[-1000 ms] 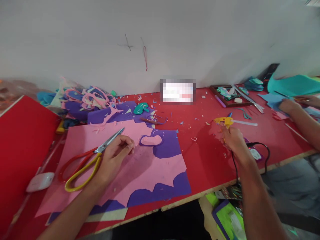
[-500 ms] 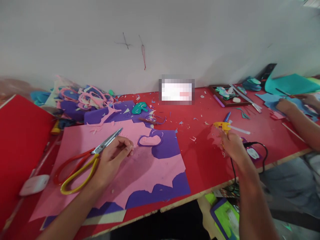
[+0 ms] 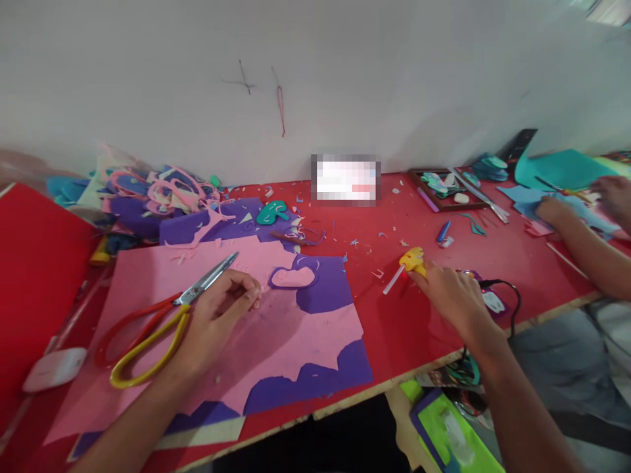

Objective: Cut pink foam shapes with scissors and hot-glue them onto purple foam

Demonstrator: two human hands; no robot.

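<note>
My right hand (image 3: 451,295) is wrapped round a yellow hot glue gun (image 3: 413,261), with a translucent glue stick (image 3: 393,280) jutting from it toward the lower left. My left hand (image 3: 227,299) is closed over the pink sheet (image 3: 286,328), fingers curled and thumb pressed to them; what is in them, if anything, I cannot make out. Beside that hand lie big scissors (image 3: 210,274) with one red and one yellow handle. Just right of its fingertips rests a pink cut-out with a purple border (image 3: 294,278). A purple sheet (image 3: 323,289) shows beneath the pink one.
Colourful scraps (image 3: 167,190) are heaped at the back left, near a teal cut-out (image 3: 272,212). A blue pen (image 3: 443,231) and a brown tray (image 3: 451,202) are on the right. Another person's hand (image 3: 555,210) touches blue material. A black cord (image 3: 515,305) trails near my right arm.
My right hand has turned the glue gun, so its stick now points lower left instead of right, and has brought it a little leftward. The left hand stays in place.
</note>
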